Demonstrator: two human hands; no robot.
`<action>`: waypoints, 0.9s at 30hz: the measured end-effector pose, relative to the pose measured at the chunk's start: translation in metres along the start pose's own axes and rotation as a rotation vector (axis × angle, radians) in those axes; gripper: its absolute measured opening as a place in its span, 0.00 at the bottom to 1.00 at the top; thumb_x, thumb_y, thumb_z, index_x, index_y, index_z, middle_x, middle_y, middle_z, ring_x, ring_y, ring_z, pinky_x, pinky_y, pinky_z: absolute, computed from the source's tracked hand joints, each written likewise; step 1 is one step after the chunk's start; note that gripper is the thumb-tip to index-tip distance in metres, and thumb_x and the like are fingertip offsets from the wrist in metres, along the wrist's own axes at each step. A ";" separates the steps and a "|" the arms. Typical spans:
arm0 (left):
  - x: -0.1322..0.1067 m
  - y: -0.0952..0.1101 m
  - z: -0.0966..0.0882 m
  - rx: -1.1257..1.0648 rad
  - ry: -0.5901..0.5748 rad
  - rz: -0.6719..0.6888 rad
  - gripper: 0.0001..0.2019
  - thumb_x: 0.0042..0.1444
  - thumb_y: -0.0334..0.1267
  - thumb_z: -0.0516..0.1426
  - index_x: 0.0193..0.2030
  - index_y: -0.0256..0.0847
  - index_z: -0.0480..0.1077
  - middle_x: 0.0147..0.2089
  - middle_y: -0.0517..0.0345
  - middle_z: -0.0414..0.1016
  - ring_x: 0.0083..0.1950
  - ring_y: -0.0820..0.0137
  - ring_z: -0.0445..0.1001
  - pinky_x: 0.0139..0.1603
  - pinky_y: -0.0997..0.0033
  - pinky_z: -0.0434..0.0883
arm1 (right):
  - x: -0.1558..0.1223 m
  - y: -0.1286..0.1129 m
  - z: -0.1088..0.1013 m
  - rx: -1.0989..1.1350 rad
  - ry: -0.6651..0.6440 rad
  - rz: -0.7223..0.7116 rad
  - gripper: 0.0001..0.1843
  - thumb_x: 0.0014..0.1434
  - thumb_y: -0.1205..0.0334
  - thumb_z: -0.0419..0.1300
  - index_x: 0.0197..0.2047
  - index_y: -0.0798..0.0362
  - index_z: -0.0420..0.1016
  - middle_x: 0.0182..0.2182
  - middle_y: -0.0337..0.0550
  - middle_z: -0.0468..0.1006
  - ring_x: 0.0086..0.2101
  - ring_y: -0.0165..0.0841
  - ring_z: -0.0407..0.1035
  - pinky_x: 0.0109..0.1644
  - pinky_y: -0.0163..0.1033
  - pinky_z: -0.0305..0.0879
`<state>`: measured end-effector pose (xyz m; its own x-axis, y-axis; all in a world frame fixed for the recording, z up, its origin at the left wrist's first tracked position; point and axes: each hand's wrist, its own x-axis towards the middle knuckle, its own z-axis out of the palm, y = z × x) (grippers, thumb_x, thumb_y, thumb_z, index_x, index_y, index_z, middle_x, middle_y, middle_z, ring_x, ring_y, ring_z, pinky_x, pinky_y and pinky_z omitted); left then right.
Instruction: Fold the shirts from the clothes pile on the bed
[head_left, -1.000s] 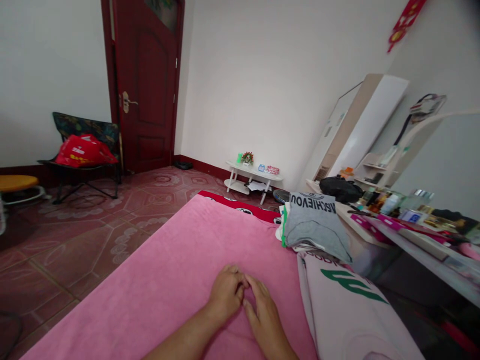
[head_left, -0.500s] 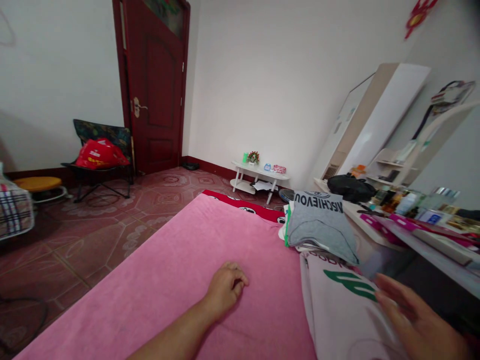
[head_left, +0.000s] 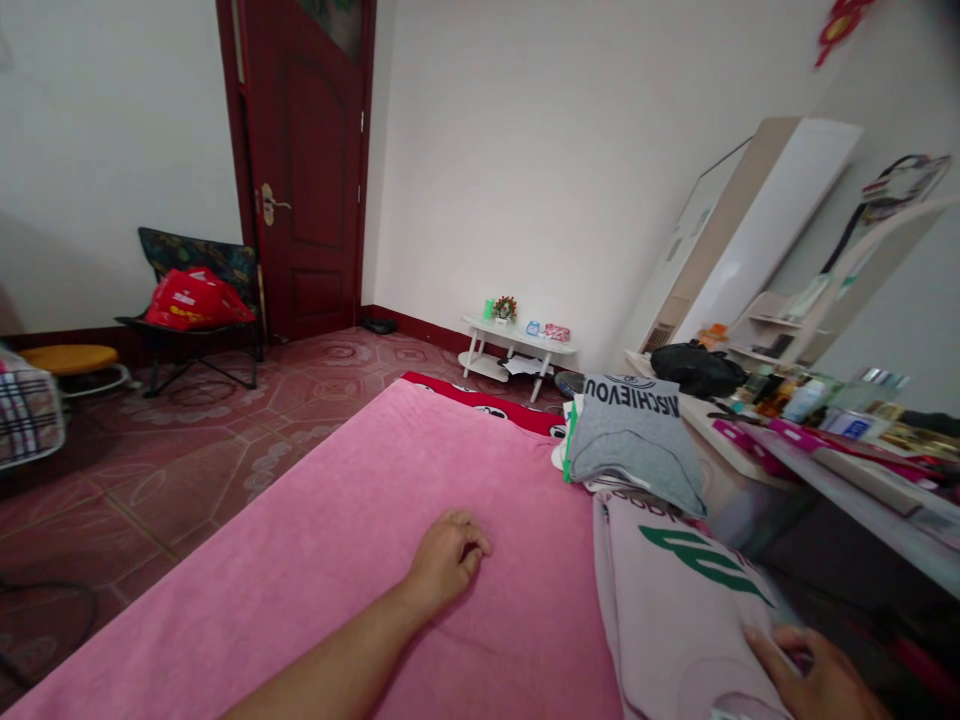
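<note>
My left hand point(head_left: 450, 553) hovers over or rests on the pink bedspread point(head_left: 360, 480), its fingers loosely curled with nothing visible in them. At the lower right, my right hand point(head_left: 814, 668) is at the outer edge of a folded pale shirt point(head_left: 675, 610) with green and dark red print. The thumb lies on top and the fingers curl at the edge, partly hidden. Beyond that shirt, a grey shirt point(head_left: 630, 440) with dark lettering tops a stack of folded clothes, which touches the pale shirt's far end.
A dressing table point(head_left: 735, 440) crowded with bottles and a black bag point(head_left: 697, 368) runs along the right. A low white table point(head_left: 517, 340) stands by the far wall. On the left are a folding chair point(head_left: 199, 235) with a red bag point(head_left: 199, 300) and a yellow stool point(head_left: 69, 358).
My right hand has come down and closed at the pale shirt's edge, where its fingers were extended before. My left hand keeps about the same place. The view has shifted slightly.
</note>
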<state>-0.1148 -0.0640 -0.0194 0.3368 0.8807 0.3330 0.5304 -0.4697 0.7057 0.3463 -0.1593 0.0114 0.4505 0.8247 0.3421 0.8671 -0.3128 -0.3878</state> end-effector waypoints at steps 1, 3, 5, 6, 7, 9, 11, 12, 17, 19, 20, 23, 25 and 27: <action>0.000 0.000 0.000 0.000 -0.001 0.002 0.12 0.48 0.24 0.54 0.32 0.41 0.76 0.37 0.55 0.75 0.44 0.65 0.69 0.47 0.68 0.65 | 0.000 -0.005 -0.001 0.040 0.050 -0.039 0.21 0.49 0.39 0.56 0.35 0.47 0.75 0.34 0.51 0.79 0.33 0.48 0.76 0.34 0.50 0.72; 0.000 -0.001 0.000 -0.001 0.001 0.002 0.12 0.48 0.24 0.54 0.32 0.41 0.76 0.37 0.55 0.75 0.44 0.65 0.69 0.47 0.69 0.65 | 0.000 -0.011 0.001 0.101 0.061 -0.135 0.27 0.49 0.40 0.55 0.45 0.50 0.75 0.43 0.53 0.78 0.42 0.48 0.75 0.44 0.49 0.71; -0.001 -0.002 0.001 0.002 0.006 0.005 0.12 0.48 0.24 0.54 0.32 0.41 0.76 0.37 0.55 0.75 0.43 0.65 0.69 0.47 0.69 0.65 | 0.002 -0.011 0.003 0.115 -0.042 -0.188 0.24 0.49 0.42 0.54 0.40 0.49 0.78 0.43 0.51 0.79 0.42 0.46 0.75 0.47 0.48 0.70; -0.001 -0.002 0.001 0.006 0.010 0.007 0.12 0.48 0.24 0.54 0.32 0.41 0.76 0.36 0.55 0.74 0.43 0.65 0.69 0.47 0.69 0.65 | 0.003 -0.010 0.004 0.114 -0.085 -0.206 0.22 0.50 0.43 0.54 0.36 0.49 0.79 0.41 0.49 0.79 0.41 0.46 0.75 0.47 0.47 0.70; -0.001 -0.003 0.002 0.010 0.013 0.007 0.12 0.48 0.23 0.54 0.32 0.41 0.76 0.36 0.55 0.74 0.43 0.65 0.69 0.47 0.69 0.65 | 0.003 -0.010 0.005 0.111 -0.107 -0.216 0.20 0.50 0.43 0.54 0.32 0.49 0.79 0.39 0.49 0.80 0.40 0.45 0.75 0.47 0.47 0.70; -0.001 -0.003 0.002 0.019 0.012 0.005 0.12 0.47 0.23 0.54 0.32 0.41 0.77 0.36 0.55 0.74 0.43 0.65 0.69 0.46 0.69 0.65 | 0.002 -0.013 0.007 0.095 -0.083 -0.209 0.21 0.51 0.43 0.53 0.30 0.49 0.78 0.37 0.49 0.80 0.40 0.46 0.75 0.47 0.48 0.69; -0.001 -0.004 0.003 0.026 0.005 0.002 0.12 0.48 0.24 0.54 0.32 0.41 0.77 0.36 0.55 0.74 0.43 0.65 0.69 0.46 0.68 0.65 | -0.002 -0.023 0.010 0.082 -0.015 -0.184 0.24 0.52 0.41 0.52 0.35 0.50 0.78 0.39 0.50 0.80 0.42 0.47 0.74 0.49 0.49 0.68; -0.001 -0.004 0.003 0.028 0.001 0.002 0.12 0.48 0.24 0.54 0.32 0.41 0.77 0.36 0.55 0.74 0.43 0.65 0.69 0.46 0.68 0.65 | -0.004 -0.030 0.012 0.073 0.019 -0.180 0.26 0.52 0.39 0.52 0.40 0.51 0.77 0.42 0.51 0.79 0.44 0.47 0.73 0.50 0.50 0.68; -0.001 -0.004 0.002 0.018 0.002 0.002 0.12 0.48 0.24 0.54 0.33 0.41 0.77 0.37 0.55 0.74 0.44 0.65 0.69 0.47 0.69 0.65 | -0.010 -0.067 0.016 -0.053 0.035 -0.268 0.31 0.48 0.38 0.55 0.46 0.54 0.74 0.46 0.54 0.77 0.47 0.50 0.71 0.53 0.54 0.64; -0.001 -0.004 0.002 0.017 0.006 0.002 0.12 0.48 0.24 0.54 0.32 0.41 0.77 0.37 0.55 0.74 0.44 0.65 0.69 0.47 0.69 0.65 | -0.009 -0.075 0.012 -0.096 -0.055 -0.251 0.25 0.51 0.40 0.54 0.40 0.51 0.74 0.40 0.50 0.78 0.41 0.47 0.73 0.47 0.50 0.67; -0.001 -0.004 0.003 0.017 0.007 0.002 0.12 0.47 0.24 0.54 0.32 0.41 0.77 0.37 0.55 0.74 0.44 0.65 0.69 0.47 0.69 0.65 | -0.009 -0.079 0.010 -0.116 -0.101 -0.232 0.22 0.52 0.40 0.53 0.37 0.49 0.73 0.37 0.46 0.79 0.37 0.44 0.74 0.42 0.46 0.67; -0.002 -0.003 0.003 0.014 0.010 0.002 0.12 0.48 0.24 0.55 0.32 0.41 0.77 0.37 0.55 0.75 0.44 0.65 0.69 0.47 0.68 0.65 | -0.013 -0.087 0.004 -0.171 -0.165 -0.184 0.18 0.55 0.41 0.51 0.29 0.46 0.69 0.28 0.39 0.77 0.29 0.40 0.74 0.30 0.40 0.62; -0.001 -0.002 0.002 0.012 0.014 0.003 0.12 0.48 0.24 0.55 0.32 0.41 0.77 0.37 0.55 0.75 0.44 0.65 0.69 0.47 0.69 0.65 | -0.018 -0.092 0.002 -0.202 -0.152 -0.168 0.19 0.55 0.41 0.51 0.26 0.46 0.67 0.25 0.38 0.76 0.26 0.40 0.73 0.28 0.39 0.59; -0.001 -0.001 0.001 0.014 0.016 0.000 0.12 0.47 0.23 0.54 0.32 0.41 0.77 0.37 0.55 0.75 0.44 0.65 0.70 0.47 0.69 0.65 | -0.020 -0.098 0.001 -0.228 -0.134 -0.152 0.19 0.55 0.42 0.51 0.24 0.46 0.66 0.23 0.39 0.75 0.25 0.40 0.72 0.27 0.39 0.57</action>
<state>-0.1149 -0.0642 -0.0213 0.3239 0.8818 0.3429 0.5416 -0.4700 0.6970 0.2523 -0.1445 0.0421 0.2934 0.9200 0.2599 0.9545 -0.2668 -0.1335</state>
